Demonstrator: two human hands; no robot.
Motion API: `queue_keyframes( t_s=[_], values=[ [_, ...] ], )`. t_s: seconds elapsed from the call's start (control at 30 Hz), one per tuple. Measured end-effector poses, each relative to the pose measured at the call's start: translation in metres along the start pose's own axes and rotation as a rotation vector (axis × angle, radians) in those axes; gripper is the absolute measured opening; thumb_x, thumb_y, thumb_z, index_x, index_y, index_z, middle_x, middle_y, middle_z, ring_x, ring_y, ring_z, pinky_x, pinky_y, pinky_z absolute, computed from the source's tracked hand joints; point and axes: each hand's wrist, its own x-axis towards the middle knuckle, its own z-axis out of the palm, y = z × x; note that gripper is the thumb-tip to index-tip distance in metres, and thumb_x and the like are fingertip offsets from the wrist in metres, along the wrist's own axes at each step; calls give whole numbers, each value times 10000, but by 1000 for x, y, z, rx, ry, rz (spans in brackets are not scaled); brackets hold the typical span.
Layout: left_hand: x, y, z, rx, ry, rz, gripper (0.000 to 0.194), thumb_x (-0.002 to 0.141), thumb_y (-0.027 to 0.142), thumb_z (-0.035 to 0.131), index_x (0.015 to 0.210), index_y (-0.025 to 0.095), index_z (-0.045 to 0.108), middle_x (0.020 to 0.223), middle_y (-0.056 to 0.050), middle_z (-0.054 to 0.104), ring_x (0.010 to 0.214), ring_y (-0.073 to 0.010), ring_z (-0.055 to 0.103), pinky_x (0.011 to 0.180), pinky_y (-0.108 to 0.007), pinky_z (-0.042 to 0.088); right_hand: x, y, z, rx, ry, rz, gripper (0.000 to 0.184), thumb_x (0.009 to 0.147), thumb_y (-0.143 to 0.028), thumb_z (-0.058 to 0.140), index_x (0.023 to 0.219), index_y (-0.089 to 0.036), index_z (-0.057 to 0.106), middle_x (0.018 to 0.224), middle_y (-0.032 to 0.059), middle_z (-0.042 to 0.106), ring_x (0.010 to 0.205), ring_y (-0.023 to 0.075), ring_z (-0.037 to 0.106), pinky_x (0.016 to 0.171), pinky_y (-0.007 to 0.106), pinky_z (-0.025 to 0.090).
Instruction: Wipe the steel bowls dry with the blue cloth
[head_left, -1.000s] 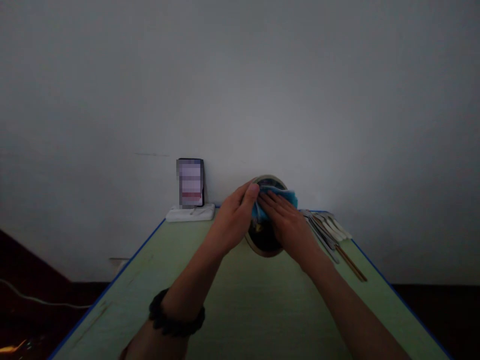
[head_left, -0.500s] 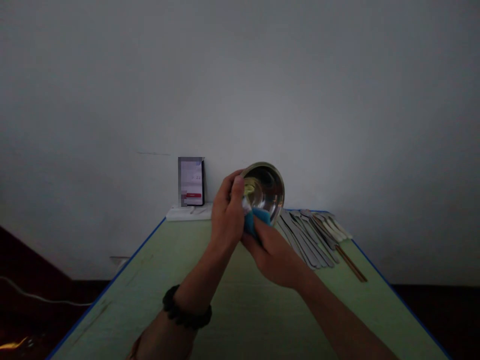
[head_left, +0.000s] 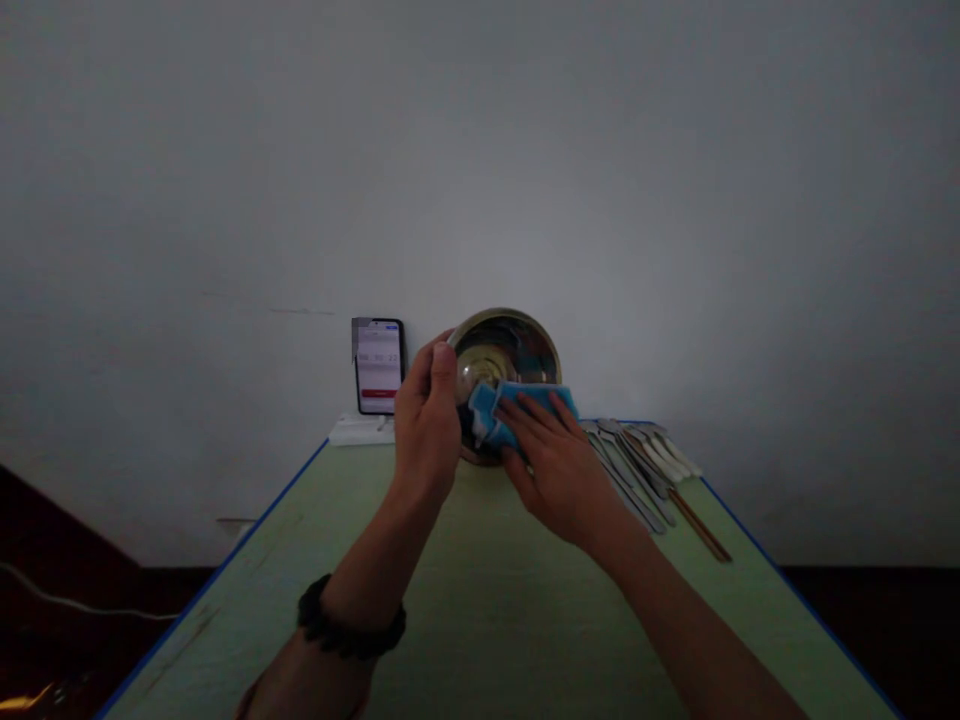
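A shiny metal bowl is held up above the table, tilted so its inside faces me. My left hand grips its left rim, thumb on the near side and the other fingers mostly hidden behind. A blue cloth with pale edges lies over the lower right of the bowl's opening. My right hand presses on this cloth with its fingers, the thumb below it. Part of the bowl's lower rim is covered by the cloth and hand.
A phone leans against the wall on a white strip at the table's back left. Several metal utensils and brown chopsticks lie at the back right. The green table has blue edges.
The bowl and my left hand have shifted left, and the bowl's opening now faces me more fully. My right hand has moved up, with the cloth spread wider beneath its fingers.
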Motion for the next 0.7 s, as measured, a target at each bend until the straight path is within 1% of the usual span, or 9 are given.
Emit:
queue_keyframes(
  t_s=[0.1,0.2,0.3,0.37,0.43,0.47,0.53,0.6,0.7],
  values=[
    [-2,1,1,45,-89,15,382,857,439,425,1105,197,587,1111,-44,633,1043,-176,563,919,-295,416,1,12,1,-158,108,95,449,900,-316,350,1306,-137,420,1417,79,353,1358,238,178,1102,527,5],
    [-4,2,3,107,-168,3,369,856,429,433,1091,196,597,1085,-46,646,1010,-183,579,884,-307,440,0,20,0,-168,128,126,441,917,-354,297,1281,-160,453,1479,62,211,1377,247,68,1098,530,68],
    [-3,1,3,108,-160,-4,361,853,429,434,1065,195,609,1083,-46,648,1022,-188,573,888,-310,438,0,24,-1,-124,191,115,385,907,-319,324,1213,-177,512,1502,55,127,1379,243,45,1100,484,155],
    [-2,0,2,94,-142,2,347,851,427,439,1041,198,618,1072,-37,651,1025,-183,571,904,-305,426,0,25,0,-92,306,172,397,863,-317,430,1228,-168,475,1493,91,132,1372,254,89,1093,476,192],
    [-2,0,1,90,-148,-9,346,850,429,441,1039,199,619,1061,-34,653,1013,-180,577,905,-304,422,0,28,-1,-30,402,281,601,787,-340,551,1312,-135,342,1451,157,197,1346,272,181,1072,473,247],
    [-2,0,1,90,-159,-19,351,850,432,439,1044,198,616,1061,-37,653,1010,-181,577,905,-306,421,0,30,-2,10,419,339,726,746,-360,598,1345,-118,267,1418,182,248,1320,282,240,1055,474,278],
    [-3,1,2,96,-190,-40,365,850,440,433,1054,195,611,1068,-44,649,1021,-188,571,907,-311,417,-1,36,-5,87,382,436,878,688,-409,648,1369,-101,189,1354,204,337,1257,302,344,1014,482,328],
    [-4,2,3,108,-214,-54,375,851,445,427,1062,193,608,1082,-49,644,1048,-197,557,911,-314,412,-1,43,-8,128,307,498,888,668,-460,650,1358,-105,219,1319,204,390,1210,316,403,981,489,355],
    [-5,3,4,129,-266,-74,387,858,444,416,1094,195,595,1103,-48,638,1051,-198,556,894,-302,416,0,49,-12,130,223,563,878,651,-480,652,1338,-91,268,1308,213,414,1193,325,427,956,471,376]
  ],
)
